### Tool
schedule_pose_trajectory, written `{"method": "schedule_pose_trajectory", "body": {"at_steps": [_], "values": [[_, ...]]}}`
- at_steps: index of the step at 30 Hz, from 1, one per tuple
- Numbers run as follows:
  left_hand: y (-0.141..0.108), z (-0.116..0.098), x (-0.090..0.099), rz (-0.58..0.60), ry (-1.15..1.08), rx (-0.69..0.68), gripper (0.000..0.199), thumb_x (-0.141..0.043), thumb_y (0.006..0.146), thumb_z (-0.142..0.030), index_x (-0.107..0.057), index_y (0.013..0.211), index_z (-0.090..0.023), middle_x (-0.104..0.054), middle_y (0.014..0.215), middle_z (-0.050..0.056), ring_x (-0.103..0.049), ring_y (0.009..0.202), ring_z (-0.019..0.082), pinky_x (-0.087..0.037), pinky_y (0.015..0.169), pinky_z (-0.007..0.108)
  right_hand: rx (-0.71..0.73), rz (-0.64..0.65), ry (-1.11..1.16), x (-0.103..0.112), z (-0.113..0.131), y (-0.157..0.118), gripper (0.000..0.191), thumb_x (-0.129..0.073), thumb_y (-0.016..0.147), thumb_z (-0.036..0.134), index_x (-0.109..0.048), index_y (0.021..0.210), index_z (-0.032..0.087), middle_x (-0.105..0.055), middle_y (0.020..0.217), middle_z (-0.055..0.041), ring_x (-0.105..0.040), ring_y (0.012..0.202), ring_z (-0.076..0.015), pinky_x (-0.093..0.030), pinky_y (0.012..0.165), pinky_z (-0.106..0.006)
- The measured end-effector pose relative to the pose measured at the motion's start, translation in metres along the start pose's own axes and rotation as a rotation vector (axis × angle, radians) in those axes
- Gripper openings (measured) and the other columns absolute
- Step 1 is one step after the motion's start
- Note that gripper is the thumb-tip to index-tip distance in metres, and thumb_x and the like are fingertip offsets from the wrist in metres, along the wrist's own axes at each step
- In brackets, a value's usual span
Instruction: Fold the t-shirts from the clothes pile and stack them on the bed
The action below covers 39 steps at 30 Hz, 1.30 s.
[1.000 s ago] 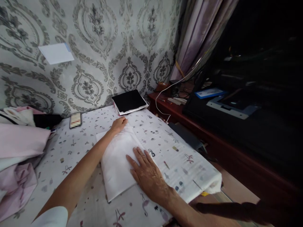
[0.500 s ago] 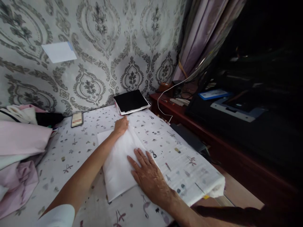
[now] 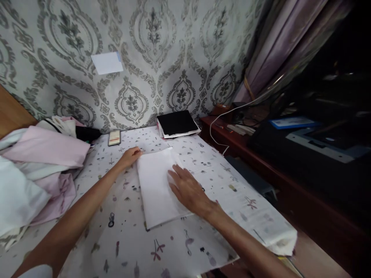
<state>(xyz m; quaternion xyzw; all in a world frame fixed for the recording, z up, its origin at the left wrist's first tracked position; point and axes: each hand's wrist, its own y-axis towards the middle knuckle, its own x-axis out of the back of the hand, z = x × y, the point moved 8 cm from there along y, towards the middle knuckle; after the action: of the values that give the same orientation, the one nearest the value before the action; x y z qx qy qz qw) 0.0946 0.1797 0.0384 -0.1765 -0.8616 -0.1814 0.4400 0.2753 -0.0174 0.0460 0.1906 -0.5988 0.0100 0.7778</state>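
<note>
A white folded cloth point(image 3: 158, 193) lies flat on the patterned bedsheet point(image 3: 124, 239) in front of me. My left hand point(image 3: 131, 156) is at its far left corner, fingers curled together and closed on the edge there. My right hand point(image 3: 189, 189) rests palm down across the right side of the cloth, its fingers stretched out. The cloth's right edge is partly hidden under that hand.
Crumpled pink and white clothes point(image 3: 52, 154) are heaped at the left. A phone point(image 3: 114, 138) lies near the wall. A black folded item point(image 3: 178, 122) sits on a white stack at the back. A dark red cabinet point(image 3: 261, 162) with a white cable point(image 3: 213, 137) borders the right.
My left hand has moved from the cloth's far right part to its far left corner. The right hand stays flat on the cloth. My view has turned left.
</note>
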Motion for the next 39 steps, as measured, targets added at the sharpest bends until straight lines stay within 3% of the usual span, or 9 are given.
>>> {"method": "schedule_pose_trajectory", "body": {"at_steps": [4, 7, 13, 19, 23, 26, 30, 33, 39], "values": [[-0.002, -0.001, -0.001, 0.014, -0.086, -0.025, 0.026, -0.045, 0.085, -0.044, -0.046, 0.072, -0.022, -0.048, 0.064, -0.004, -0.048, 0.061, 0.014, -0.039, 0.059, 0.025, -0.146, 0.215, 0.007, -0.02, -0.002, 0.075, 0.057, -0.038, 0.103, 0.033, -0.039, 0.153, 0.006, -0.029, 0.163, -0.0215, -0.025, 0.152, -0.029, -0.025, 0.122, -0.045], [-0.002, -0.003, -0.005, 0.008, -0.096, -0.05, 0.026, -0.042, 0.088, -0.045, -0.044, 0.075, -0.022, -0.047, 0.064, -0.005, -0.047, 0.062, 0.014, -0.039, 0.06, 0.025, -0.296, 0.278, -0.025, -0.044, -0.016, 0.098, 0.064, -0.033, 0.105, 0.043, -0.031, 0.156, 0.005, -0.022, 0.165, -0.0228, -0.017, 0.154, -0.0297, -0.018, 0.123, -0.046], [-0.004, 0.008, -0.003, -0.04, 0.01, -0.079, 0.02, -0.045, 0.089, -0.038, -0.049, 0.076, -0.023, -0.054, 0.068, -0.003, -0.051, 0.071, 0.018, -0.039, 0.073, 0.03, -0.273, 0.232, -0.069, -0.069, -0.029, 0.092, 0.067, -0.025, 0.104, 0.051, -0.032, 0.157, 0.01, -0.025, 0.165, -0.0186, -0.016, 0.155, -0.0282, -0.014, 0.123, -0.048], [-0.008, 0.009, -0.005, -0.079, 0.104, -0.057, 0.019, -0.046, 0.093, -0.036, -0.055, 0.081, -0.024, -0.06, 0.077, 0.002, -0.053, 0.084, 0.023, -0.04, 0.085, 0.036, -0.276, 0.251, -0.051, -0.064, -0.025, 0.093, 0.066, -0.027, 0.105, 0.049, -0.034, 0.156, 0.008, -0.024, 0.165, -0.02, -0.016, 0.155, -0.0299, -0.013, 0.124, -0.048], [-0.02, 0.006, 0.001, -0.142, 0.203, -0.025, 0.015, -0.049, 0.092, -0.031, -0.059, 0.095, -0.021, -0.063, 0.101, 0.009, -0.052, 0.101, 0.028, -0.04, 0.094, 0.043, -0.262, 0.208, -0.008, -0.056, -0.019, 0.091, 0.057, -0.031, 0.105, 0.04, -0.041, 0.15, 0.007, -0.029, 0.163, -0.0203, -0.018, 0.154, -0.0287, -0.013, 0.124, -0.046], [-0.048, -0.018, 0.005, -0.182, 0.251, -0.128, 0.026, -0.047, 0.094, -0.032, -0.056, 0.113, -0.017, -0.059, 0.118, 0.014, -0.049, 0.113, 0.031, -0.038, 0.1, 0.047, -0.174, 0.177, 0.061, -0.053, -0.007, 0.09, 0.05, -0.03, 0.104, 0.03, -0.046, 0.147, 0.011, -0.031, 0.163, -0.0166, -0.019, 0.154, -0.0259, -0.015, 0.123, -0.045], [-0.119, -0.074, -0.02, 0.06, 0.148, -0.356, 0.029, -0.042, 0.099, -0.04, -0.058, 0.112, -0.021, -0.061, 0.118, 0.011, -0.052, 0.112, 0.028, -0.038, 0.102, 0.044, -0.074, 0.255, 0.122, -0.062, 0.009, 0.089, 0.051, -0.029, 0.105, 0.032, -0.042, 0.152, 0.017, -0.031, 0.164, -0.0123, -0.019, 0.154, -0.0248, -0.013, 0.123, -0.046], [-0.175, -0.107, -0.038, 0.189, 0.11, -0.417, 0.031, -0.05, 0.095, -0.048, -0.062, 0.111, -0.024, -0.062, 0.122, 0.011, -0.053, 0.114, 0.029, -0.038, 0.104, 0.047, -0.088, 0.273, 0.098, -0.066, 0.011, 0.088, 0.052, -0.028, 0.106, 0.034, -0.039, 0.154, 0.017, -0.027, 0.166, -0.0131, -0.016, 0.155, -0.0258, -0.009, 0.124, -0.046], [-0.215, -0.118, -0.052, 0.164, 0.269, -0.315, 0.011, -0.049, 0.094, -0.027, -0.06, 0.097, -0.024, -0.064, 0.099, 0.011, -0.058, 0.095, 0.03, -0.047, 0.085, 0.047, -0.087, 0.275, 0.059, -0.067, 0.012, 0.088, 0.053, -0.029, 0.106, 0.038, -0.038, 0.155, 0.019, -0.025, 0.166, -0.0116, -0.016, 0.155, -0.0256, -0.01, 0.124, -0.047]]}}
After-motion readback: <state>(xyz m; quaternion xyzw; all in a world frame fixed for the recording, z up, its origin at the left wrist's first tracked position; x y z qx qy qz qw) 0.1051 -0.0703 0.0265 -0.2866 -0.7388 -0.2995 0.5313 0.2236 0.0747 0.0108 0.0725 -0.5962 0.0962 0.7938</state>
